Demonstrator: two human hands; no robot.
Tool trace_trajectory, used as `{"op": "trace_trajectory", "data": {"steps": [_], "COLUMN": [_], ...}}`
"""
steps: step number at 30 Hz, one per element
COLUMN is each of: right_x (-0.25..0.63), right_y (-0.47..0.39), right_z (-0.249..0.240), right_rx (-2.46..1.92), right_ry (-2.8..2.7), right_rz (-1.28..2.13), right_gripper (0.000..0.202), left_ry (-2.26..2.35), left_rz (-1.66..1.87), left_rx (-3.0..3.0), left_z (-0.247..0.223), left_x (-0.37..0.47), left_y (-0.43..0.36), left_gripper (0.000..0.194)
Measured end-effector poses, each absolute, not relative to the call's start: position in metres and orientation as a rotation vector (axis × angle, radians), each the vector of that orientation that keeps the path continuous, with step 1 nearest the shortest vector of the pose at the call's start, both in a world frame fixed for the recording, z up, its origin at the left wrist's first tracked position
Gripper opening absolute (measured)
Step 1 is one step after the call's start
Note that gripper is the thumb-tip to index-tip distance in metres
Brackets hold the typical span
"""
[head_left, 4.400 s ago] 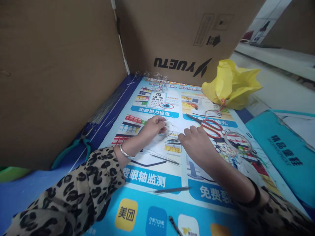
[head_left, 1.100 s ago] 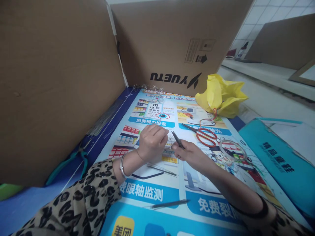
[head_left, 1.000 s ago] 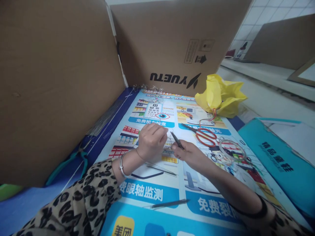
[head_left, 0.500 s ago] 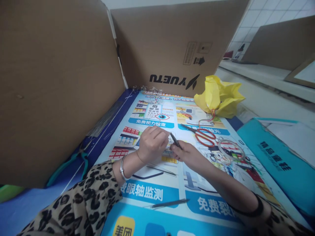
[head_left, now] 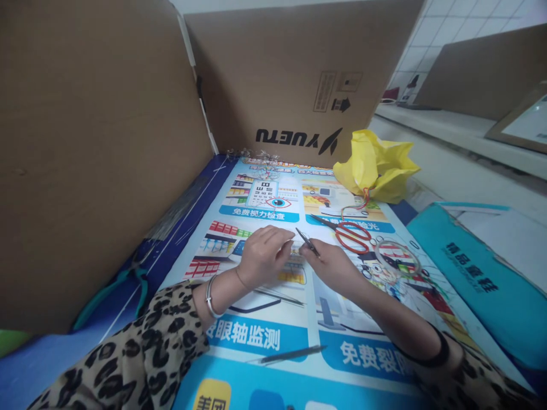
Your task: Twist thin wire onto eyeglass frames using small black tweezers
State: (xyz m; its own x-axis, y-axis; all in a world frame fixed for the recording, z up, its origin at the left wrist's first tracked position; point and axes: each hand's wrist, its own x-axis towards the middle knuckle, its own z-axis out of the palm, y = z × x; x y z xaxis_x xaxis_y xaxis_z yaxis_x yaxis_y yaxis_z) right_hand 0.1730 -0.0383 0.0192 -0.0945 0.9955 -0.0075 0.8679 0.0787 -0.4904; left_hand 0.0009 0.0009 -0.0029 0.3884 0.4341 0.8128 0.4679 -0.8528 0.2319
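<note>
Item: one dark slim tool (head_left: 308, 244), pointed, perhaps tweezers. Logged left of the red-handled scissors (head_left: 338, 229) and nearer me, tilted, tip up and leftward. I judged it was gripped low so its point stood clear of the fingers.

Right hand (head_left: 335, 267): nearer than the scissors, closed, thumb and forefinger pinching the tool.

Left hand (head_left: 264, 256): farther left of the scissors, fingers bent and bunched, thumb side toward the tool's tip. I could not tell whether it pinched anything; its fingertips were partly hidden. The hands were near each other, which I took as suited to close work.

Surroundings, all reckoned from the scissors: clear ring (head_left: 393, 243), right and nearer; yellow wrapping (head_left: 376, 168), beyond and rightward; bundle of thin dark rods (head_left: 293, 354), nearer and leftward; teal pliers (head_left: 135, 270), well to the left; teal box (head_left: 470, 273), well to the right; cardboard panel (head_left: 290, 68), upright beyond, probably a screen. The scissors I noted flat on the printed sheet (head_left: 239, 364), likely within easy reach.
</note>
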Motion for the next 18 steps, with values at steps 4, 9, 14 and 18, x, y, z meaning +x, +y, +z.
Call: {"op": "trace_trajectory", "data": {"steps": [4, 9, 14, 18], "right_x": [0.1761, 0.1741, 0.1744, 0.1767], "right_y": [-0.0363, -0.0374, -0.0373, -0.0367], "right_z": [0.0155, 0.0172, 0.016, 0.0142], "right_rx": [-1.911, -1.987, -1.981, -1.948], "right_ry": [-2.083, -2.142, -2.191, -2.187], "right_rz": [0.431, 0.357, 0.333, 0.389], "right_gripper": [0.032, 0.033, 0.032, 0.032], "left_ry": [-0.929, -0.934, -0.979, -0.974], "left_rz": [-1.553, -1.587, -1.623, -1.596], "left_rx": [-2.589, -2.618, -2.668, -2.701], "left_z": [-0.0014, -0.0022, -0.0039, -0.0029], "left_x": [0.0026, 0.0047, 0.0063, 0.0056], "left_y": [0.0006, 0.0009, -0.0021, -0.0032], "left_gripper": [0.014, 0.008, 0.008, 0.01]}}
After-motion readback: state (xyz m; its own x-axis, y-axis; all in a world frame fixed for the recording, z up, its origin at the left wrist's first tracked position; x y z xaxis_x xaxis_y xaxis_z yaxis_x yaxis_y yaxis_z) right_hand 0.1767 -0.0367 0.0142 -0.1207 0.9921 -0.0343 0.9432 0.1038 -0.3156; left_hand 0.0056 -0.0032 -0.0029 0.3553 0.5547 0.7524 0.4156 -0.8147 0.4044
